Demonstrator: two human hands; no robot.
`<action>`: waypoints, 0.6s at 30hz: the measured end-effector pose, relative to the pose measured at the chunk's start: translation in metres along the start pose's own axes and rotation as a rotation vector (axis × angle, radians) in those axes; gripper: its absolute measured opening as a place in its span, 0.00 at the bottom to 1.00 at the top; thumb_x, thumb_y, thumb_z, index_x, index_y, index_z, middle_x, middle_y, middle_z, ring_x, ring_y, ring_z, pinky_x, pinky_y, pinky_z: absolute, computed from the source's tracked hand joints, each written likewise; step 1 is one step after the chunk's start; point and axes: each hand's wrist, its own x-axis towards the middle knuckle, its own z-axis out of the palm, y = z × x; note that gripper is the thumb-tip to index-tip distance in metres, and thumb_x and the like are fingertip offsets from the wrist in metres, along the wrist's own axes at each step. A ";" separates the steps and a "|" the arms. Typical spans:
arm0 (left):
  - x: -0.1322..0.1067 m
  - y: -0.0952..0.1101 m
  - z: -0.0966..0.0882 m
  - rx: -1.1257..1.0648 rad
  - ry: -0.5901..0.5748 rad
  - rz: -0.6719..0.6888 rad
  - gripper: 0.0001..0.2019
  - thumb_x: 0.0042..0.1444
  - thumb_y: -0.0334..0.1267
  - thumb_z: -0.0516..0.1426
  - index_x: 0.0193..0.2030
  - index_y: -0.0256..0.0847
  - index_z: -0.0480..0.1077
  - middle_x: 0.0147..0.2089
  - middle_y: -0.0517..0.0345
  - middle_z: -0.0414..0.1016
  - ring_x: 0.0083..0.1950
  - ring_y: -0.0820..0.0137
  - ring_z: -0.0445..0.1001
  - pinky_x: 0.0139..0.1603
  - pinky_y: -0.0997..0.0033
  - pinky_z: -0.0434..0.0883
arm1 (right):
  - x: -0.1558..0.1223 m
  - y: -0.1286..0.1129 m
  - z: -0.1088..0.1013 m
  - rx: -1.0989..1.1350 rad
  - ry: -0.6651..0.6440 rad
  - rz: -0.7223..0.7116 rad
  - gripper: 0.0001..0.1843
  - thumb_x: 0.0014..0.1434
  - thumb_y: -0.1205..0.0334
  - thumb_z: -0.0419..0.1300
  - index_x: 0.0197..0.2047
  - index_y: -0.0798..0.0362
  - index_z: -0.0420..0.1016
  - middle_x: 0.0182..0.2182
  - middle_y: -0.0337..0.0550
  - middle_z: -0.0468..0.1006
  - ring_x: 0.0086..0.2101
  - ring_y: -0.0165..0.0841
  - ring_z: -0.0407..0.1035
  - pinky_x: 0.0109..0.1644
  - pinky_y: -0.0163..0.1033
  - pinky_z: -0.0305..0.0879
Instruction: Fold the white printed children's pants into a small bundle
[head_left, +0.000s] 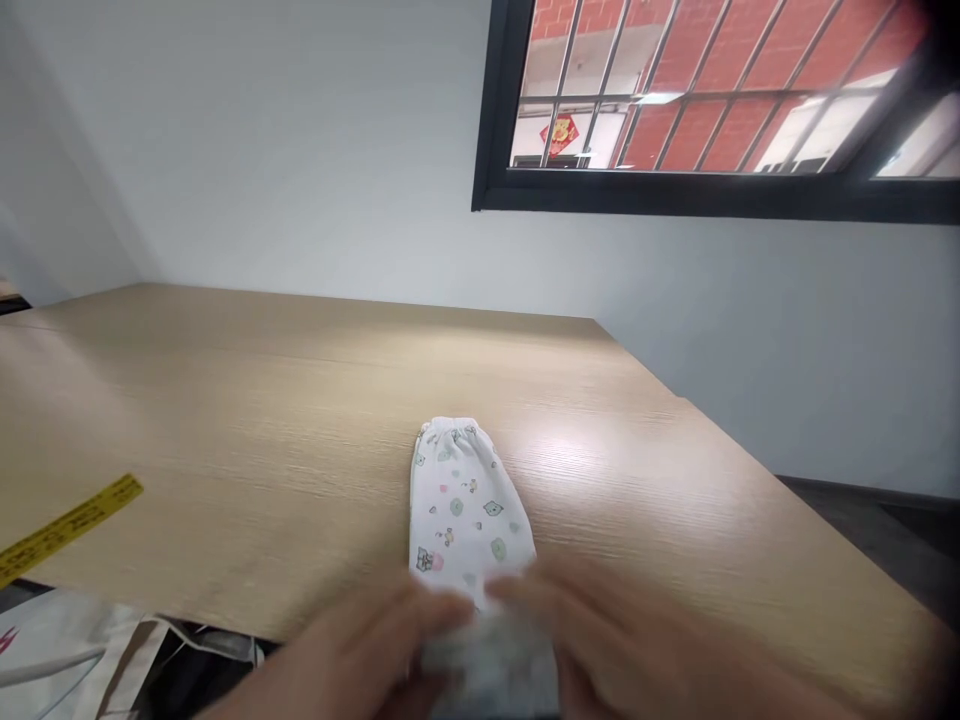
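Note:
A small white garment (463, 500) with little printed figures and a gathered elastic end lies folded lengthwise on the wooden table (262, 420), its near end at the front edge. My left hand (360, 655) and my right hand (622, 650) are both at that near end, blurred by motion, fingers on the cloth. Whether the fingers pinch the fabric or rest on it is not clear.
A yellow tape strip (67, 528) lies at the table's left front. White bags or cloth (67, 660) sit below the table edge at lower left. A white wall and a barred window (712, 100) stand behind the table; dark floor (885, 540) is to the right.

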 end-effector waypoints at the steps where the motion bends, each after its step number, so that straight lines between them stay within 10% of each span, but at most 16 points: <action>1: 0.012 0.004 -0.009 -0.019 0.084 -0.056 0.09 0.59 0.44 0.48 0.42 0.47 0.65 0.41 0.62 0.69 0.40 0.77 0.68 0.39 0.82 0.65 | 0.016 0.008 -0.007 -0.001 0.020 -0.006 0.21 0.54 0.74 0.47 0.51 0.53 0.63 0.37 0.45 0.70 0.35 0.31 0.66 0.35 0.34 0.63; 10: 0.147 -0.052 -0.045 -0.095 0.363 -0.286 0.08 0.57 0.36 0.47 0.28 0.36 0.56 0.28 0.63 0.59 0.28 0.77 0.57 0.26 0.77 0.53 | 0.117 0.139 0.029 0.204 -0.145 0.405 0.08 0.51 0.66 0.53 0.34 0.57 0.70 0.32 0.40 0.70 0.30 0.28 0.62 0.27 0.31 0.55; 18: 0.173 -0.083 -0.034 -0.070 0.478 -0.364 0.08 0.59 0.35 0.47 0.32 0.33 0.61 0.32 0.58 0.62 0.32 0.76 0.61 0.33 0.76 0.60 | 0.130 0.170 0.061 0.142 -0.193 0.274 0.13 0.58 0.68 0.49 0.41 0.61 0.73 0.37 0.44 0.72 0.33 0.28 0.63 0.35 0.33 0.56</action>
